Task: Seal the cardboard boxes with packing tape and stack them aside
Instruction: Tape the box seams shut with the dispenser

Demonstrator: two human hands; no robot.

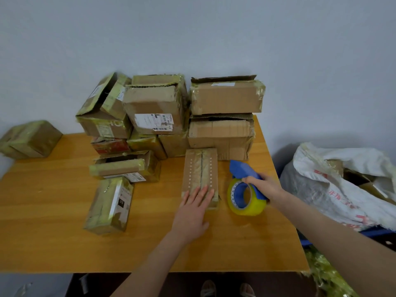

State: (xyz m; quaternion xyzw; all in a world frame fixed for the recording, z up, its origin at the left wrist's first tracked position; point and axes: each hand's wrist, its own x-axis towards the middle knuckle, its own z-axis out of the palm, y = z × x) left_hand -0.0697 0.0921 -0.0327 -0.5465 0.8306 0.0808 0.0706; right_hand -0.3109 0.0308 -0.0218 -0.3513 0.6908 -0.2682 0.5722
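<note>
A narrow flat cardboard box (200, 168) with rows of white marks and a centre seam lies on the wooden table (53, 221), just right of the middle. My left hand (194, 213) rests flat on its near end, fingers straight. My right hand (262, 185) grips the blue handle of a tape dispenser (244, 189), which carries a yellowish roll of packing tape and stands on the table just right of that box.
Several taped and open boxes are piled at the back against the wall (162, 108). One taped box (110, 205) lies at front left, another (30, 139) at the far left edge. A white sack (342, 185) holding cardboard sits right of the table.
</note>
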